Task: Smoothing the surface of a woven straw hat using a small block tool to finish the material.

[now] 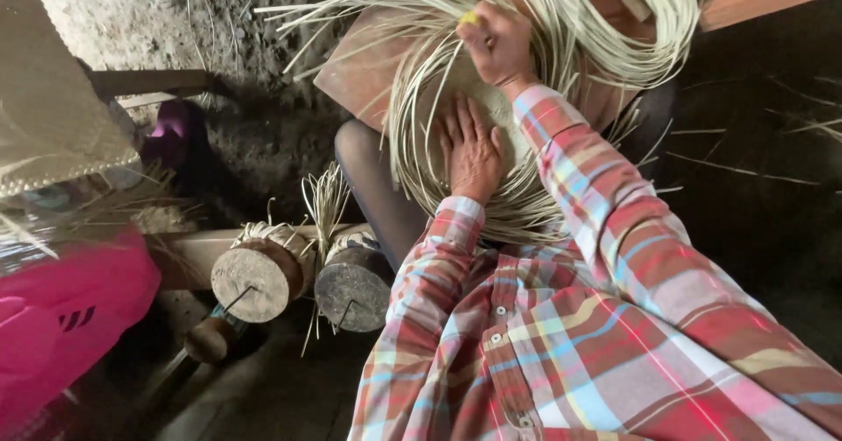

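Straw weave (491, 108), a pale round disc, lies on a brown board (360, 68) over the person's knee, far of centre, and long loose strands (614, 20) fan out from its rim on every side. Left hand (472, 152) lies flat on the disc, fingers spread open and pressed down, holding nothing. Right hand (502, 45) sits at the disc's far edge, fingers closed around strands, with a small yellow thing (470, 18) at the fingertips; what it is cannot be told. Both sleeves are plaid, red, blue and cream.

Strands crowd the disc's far and right edges in thick loops, and some overhang the board's left edge. The near edge meets the left wrist.

Left of the knee stand two round wood blocks (256, 279) side by side, each with straw bundled on top, touching or almost so. A woven mat (53, 117) hangs at far left, and pink cloth (61, 318) fills the near left corner. The floor (754, 195) to the right is dark, with a few stray strands.
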